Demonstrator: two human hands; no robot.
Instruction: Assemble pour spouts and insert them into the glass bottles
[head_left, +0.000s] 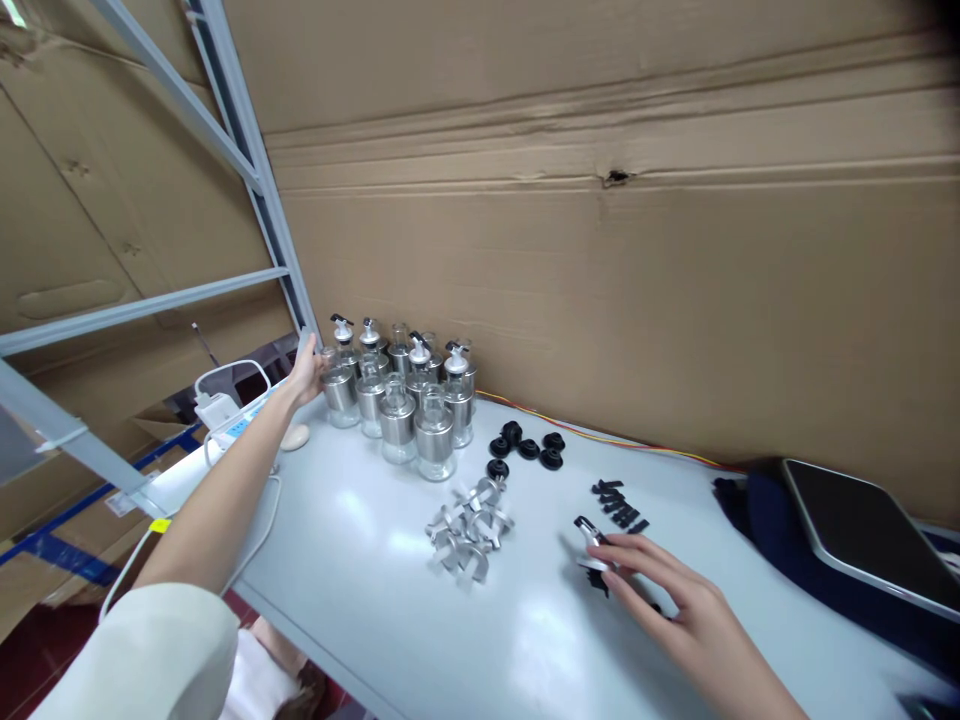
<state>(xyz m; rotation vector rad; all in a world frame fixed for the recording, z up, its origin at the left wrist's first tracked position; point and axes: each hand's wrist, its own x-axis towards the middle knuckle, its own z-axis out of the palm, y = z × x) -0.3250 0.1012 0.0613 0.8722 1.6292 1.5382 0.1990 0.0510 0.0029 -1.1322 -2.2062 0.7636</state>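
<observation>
At the far left of the table my left hand [306, 372] has its fingers closed about the upper part of a glass bottle with a steel band [341, 392]; its fingertips are partly hidden. Several more such bottles [434, 435] stand upright beside it, some topped with silver-and-black pourer caps [456, 360]. On the right, my right hand [675, 595] pinches a pourer cap [592, 553] with a black lever and black stopper between thumb and fingers, just above the table. Silver metal pieces [472, 530], black rubber stoppers [528, 449] and small black levers [621, 508] lie in groups between the hands.
A tablet-like device [877, 530] rests on dark cloth at the right. Cardboard [600, 300] walls the back, with thin wires [600, 432] along its foot. A metal rack post [262, 190], a power strip [238, 428] and a pale computer mouse [295, 437] are at left.
</observation>
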